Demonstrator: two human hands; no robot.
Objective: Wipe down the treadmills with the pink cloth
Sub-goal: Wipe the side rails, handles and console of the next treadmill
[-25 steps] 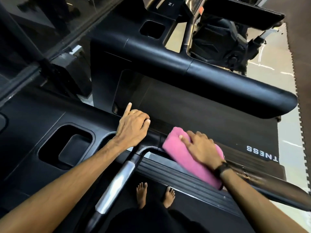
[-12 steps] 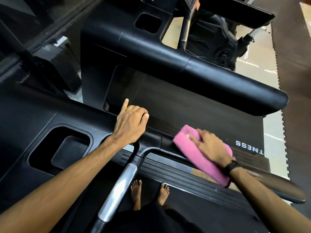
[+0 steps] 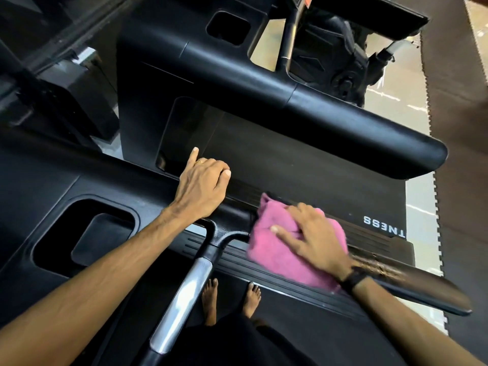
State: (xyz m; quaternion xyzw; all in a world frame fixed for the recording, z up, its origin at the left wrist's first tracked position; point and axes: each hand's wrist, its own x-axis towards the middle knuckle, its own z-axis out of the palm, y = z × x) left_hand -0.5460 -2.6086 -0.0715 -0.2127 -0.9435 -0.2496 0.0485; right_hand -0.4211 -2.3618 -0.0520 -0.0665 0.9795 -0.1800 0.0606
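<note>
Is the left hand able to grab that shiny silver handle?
Probably yes. The left hand rests on the black console, and the silver handle lies just below its forearm with nothing covering it.

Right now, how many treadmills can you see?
2. The near treadmill is under both hands, the right hand pressing the pink cloth on its rail. The second treadmill stands just beyond. Others may be out of frame.
</note>
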